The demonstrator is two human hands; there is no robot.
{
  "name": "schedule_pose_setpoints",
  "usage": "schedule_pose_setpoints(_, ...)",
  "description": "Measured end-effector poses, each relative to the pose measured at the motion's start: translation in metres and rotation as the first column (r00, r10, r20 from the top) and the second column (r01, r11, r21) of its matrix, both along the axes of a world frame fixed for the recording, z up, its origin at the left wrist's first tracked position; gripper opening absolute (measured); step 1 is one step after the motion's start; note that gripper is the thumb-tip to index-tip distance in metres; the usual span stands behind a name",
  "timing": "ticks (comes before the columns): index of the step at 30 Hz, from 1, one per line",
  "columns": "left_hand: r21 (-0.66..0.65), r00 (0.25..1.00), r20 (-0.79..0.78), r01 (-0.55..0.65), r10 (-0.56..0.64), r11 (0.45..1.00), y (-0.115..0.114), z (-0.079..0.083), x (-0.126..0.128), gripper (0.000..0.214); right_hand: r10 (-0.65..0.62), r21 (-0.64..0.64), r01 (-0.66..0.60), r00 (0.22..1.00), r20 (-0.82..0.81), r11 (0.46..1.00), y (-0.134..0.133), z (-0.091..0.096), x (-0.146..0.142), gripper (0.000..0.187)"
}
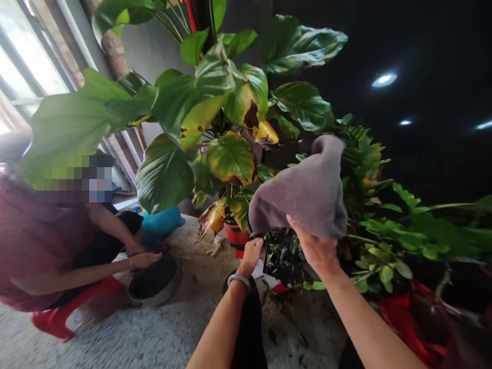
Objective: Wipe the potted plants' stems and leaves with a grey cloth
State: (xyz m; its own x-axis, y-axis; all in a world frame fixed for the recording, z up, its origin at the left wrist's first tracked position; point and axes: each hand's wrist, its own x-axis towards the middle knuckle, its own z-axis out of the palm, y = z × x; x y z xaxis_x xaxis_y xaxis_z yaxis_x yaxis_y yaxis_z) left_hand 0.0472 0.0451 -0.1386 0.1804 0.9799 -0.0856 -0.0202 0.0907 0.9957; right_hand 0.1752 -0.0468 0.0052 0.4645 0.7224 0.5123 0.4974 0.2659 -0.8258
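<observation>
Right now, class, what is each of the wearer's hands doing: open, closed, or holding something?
Left hand: closed around dark foliage of the small potted plant.
Right hand: closed, holding up the grey cloth.

You have one view only, taken from your head, facing forward and slightly down at close range. Your forearms enter from the bottom edge; the large-leaved plant (215, 118) fills the upper centre, very near the lens. A second person (57, 241) sits at the left margin. Strong wide-angle distortion bends the edges.
</observation>
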Motion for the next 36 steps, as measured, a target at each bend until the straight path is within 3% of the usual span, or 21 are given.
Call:
schedule_pose_setpoints(3,0.011,0.999,0.037,0.004,-0.004,1.0,-0.004,0.005,0.002,0.031,0.04,-0.079,-0.038,0.999,0.027,0.996,-0.002,-0.026,-0.004,0.013)
schedule_pose_setpoints(6,0.019,0.998,0.065,-0.01,0.009,1.0,-0.005,0.006,0.001,0.036,0.063,-0.274,-0.058,0.998,0.011,0.96,-0.032,-0.067,-0.012,0.014)
schedule_pose_setpoints(8,0.007,0.998,0.053,-0.028,0.027,1.0,-0.004,0.006,0.001,0.038,0.055,-0.382,-0.069,0.997,-0.048,0.922,-0.056,-0.076,-0.012,0.015)
schedule_pose_setpoints(10,-0.001,0.999,0.036,-0.03,0.03,1.0,-0.003,0.006,0.002,0.039,0.003,-0.379,-0.053,0.991,-0.132,0.924,-0.072,-0.062,-0.006,0.016)
schedule_pose_setpoints(12,-0.001,1.0,0.017,-0.02,0.02,1.0,-0.003,0.006,0.003,0.043,-0.101,-0.276,0.05,0.98,-0.172,0.96,-0.076,-0.033,0.007,0.024)
schedule_pose_setpoints(14,-0.002,1.0,-0.003,-0.013,0.013,1.0,-0.003,0.006,0.007,0.047,-0.21,-0.14,0.189,0.965,-0.155,0.972,-0.069,-0.006,0.022,0.029)
schedule_pose_setpoints(16,-0.009,1.0,-0.013,-0.01,0.01,1.0,-0.005,0.006,0.013,0.049,-0.249,-0.077,0.241,0.96,-0.127,0.968,-0.058,0.004,0.032,0.029)
schedule_pose_setpoints(19,-0.025,0.998,-0.019,0.056,-0.056,0.998,-0.009,0.005,0.021,0.052,-0.201,-0.206,0.165,0.965,-0.167,0.965,-0.051,-0.021,0.031,0.027)
schedule_pose_setpoints(21,-0.039,0.992,-0.028,0.126,-0.127,0.991,-0.012,0.003,0.025,0.052,-0.17,-0.325,0.089,0.958,-0.23,0.942,-0.057,-0.048,0.022,0.026)
schedule_pose_setpoints(23,-0.049,0.976,-0.041,0.21,-0.213,0.976,-0.015,0.002,0.027,0.05,-0.167,-0.383,0.044,0.941,-0.295,0.923,-0.07,-0.063,0.016,0.029)
schedule_pose_setpoints(25,-0.052,0.952,-0.04,0.302,-0.304,0.952,-0.015,0.001,0.028,0.049,-0.221,-0.365,0.083,0.909,-0.355,0.927,-0.081,-0.058,0.019,0.034)
schedule_pose_setpoints(27,-0.052,0.929,-0.046,0.364,-0.366,0.93,-0.015,0.0,0.03,0.048,-0.319,-0.23,0.245,0.868,-0.381,0.942,-0.082,-0.038,0.033,0.044)
schedule_pose_setpoints(30,-0.053,0.92,-0.063,0.384,-0.387,0.922,-0.016,0.0,0.034,0.045,-0.47,-0.049,0.488,0.803,-0.368,0.872,-0.068,-0.014,0.067,0.064)
schedule_pose_setpoints(33,-0.054,0.918,-0.041,0.391,-0.393,0.919,-0.017,0.0,0.039,0.041,-0.512,-0.157,0.488,0.797,-0.32,0.858,-0.056,-0.029,0.089,0.061)
schedule_pose_setpoints(36,-0.055,0.917,-0.047,0.394,-0.397,0.917,-0.017,-0.001,0.04,0.025,-0.436,-0.324,0.331,0.831,-0.345,0.886,-0.064,-0.066,0.08,0.042)
